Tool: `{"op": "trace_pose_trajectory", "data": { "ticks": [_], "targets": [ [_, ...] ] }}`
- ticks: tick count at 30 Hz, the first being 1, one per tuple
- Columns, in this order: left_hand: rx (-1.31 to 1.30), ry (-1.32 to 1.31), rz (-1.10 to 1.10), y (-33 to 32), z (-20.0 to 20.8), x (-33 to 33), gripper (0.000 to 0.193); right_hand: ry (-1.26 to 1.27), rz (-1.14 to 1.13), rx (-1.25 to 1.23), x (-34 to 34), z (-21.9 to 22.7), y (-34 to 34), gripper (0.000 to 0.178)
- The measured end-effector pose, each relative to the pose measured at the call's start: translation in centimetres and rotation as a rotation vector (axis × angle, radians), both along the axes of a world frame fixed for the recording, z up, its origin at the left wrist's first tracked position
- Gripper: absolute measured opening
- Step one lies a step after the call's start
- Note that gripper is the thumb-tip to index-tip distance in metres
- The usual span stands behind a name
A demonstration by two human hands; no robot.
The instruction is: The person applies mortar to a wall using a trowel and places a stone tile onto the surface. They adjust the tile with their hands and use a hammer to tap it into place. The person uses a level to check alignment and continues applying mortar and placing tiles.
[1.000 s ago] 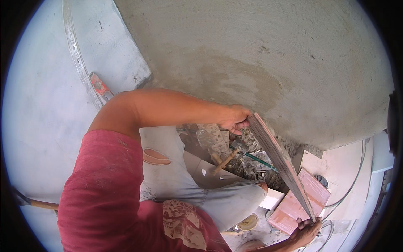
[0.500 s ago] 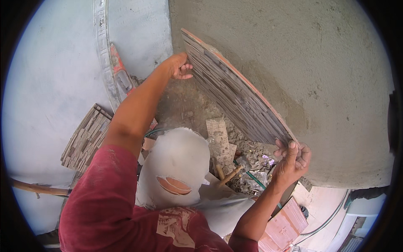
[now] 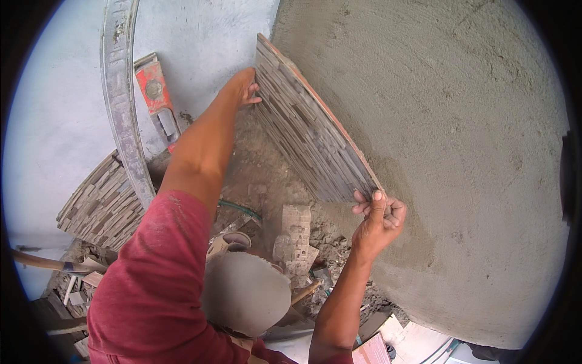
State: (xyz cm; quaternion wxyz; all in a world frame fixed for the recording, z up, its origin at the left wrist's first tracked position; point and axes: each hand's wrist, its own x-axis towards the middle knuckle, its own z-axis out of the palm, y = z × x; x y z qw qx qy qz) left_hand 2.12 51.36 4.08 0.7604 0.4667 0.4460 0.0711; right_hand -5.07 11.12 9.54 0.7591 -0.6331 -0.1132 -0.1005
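A large wall tile [image 3: 312, 130] with a grey-brown stacked-stone face and a reddish edge is held up at a slant between my hands, close to the grey rendered wall [image 3: 461, 164]. At its upper left edge is my left hand [image 3: 244, 88], closed on the side, some fingers curled and the thumb side hidden. My right hand [image 3: 381, 224] pinches the lower right corner, thumb on the upper edge and fingers beneath. Whether the tile's back touches the wall cannot be seen.
A red spirit level [image 3: 159, 100] and a long metal straightedge [image 3: 118, 79] lean on the pale wall at left. Another stone-look tile [image 3: 103, 203] stands behind the straightedge. Rubble, a broken tile piece [image 3: 296, 233] and a wooden handle [image 3: 306, 291] lie below my arms.
Both hands and the tile sit farther left in the picture, and the right hand is slightly higher. The view has shifted too, showing more of the level and the wall. Both holds stay the same.
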Motion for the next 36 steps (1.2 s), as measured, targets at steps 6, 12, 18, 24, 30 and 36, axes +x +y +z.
{"op": "trace_pose_trajectory", "data": {
  "ticks": [6,12,18,24,30,36],
  "targets": [
    [-0.013,-0.008,0.059,1.5,-1.7,2.3,0.043,-0.003,0.022,-0.031,2.0,-1.3,1.4,0.023],
    [-0.023,0.012,0.097,1.4,-3.0,3.7,0.045,0.008,0.022,-0.023,3.5,-2.5,1.7,0.023],
    [0.001,-0.046,0.104,2.0,-5.3,5.0,0.046,0.008,0.010,0.016,4.3,-2.9,1.8,0.022],
    [-0.069,-0.100,0.113,-0.3,-12.4,4.1,0.055,0.015,0.007,-0.027,5.1,-2.5,1.6,0.022],
    [-0.183,0.054,-0.090,-11.9,-22.6,0.5,0.123,0.002,0.012,-0.059,5.5,-2.5,1.3,0.023],
    [-0.261,-0.081,-0.181,-13.3,-25.5,1.1,0.132,-0.001,0.021,-0.082,5.6,-2.6,1.4,0.024]
  ]
}}
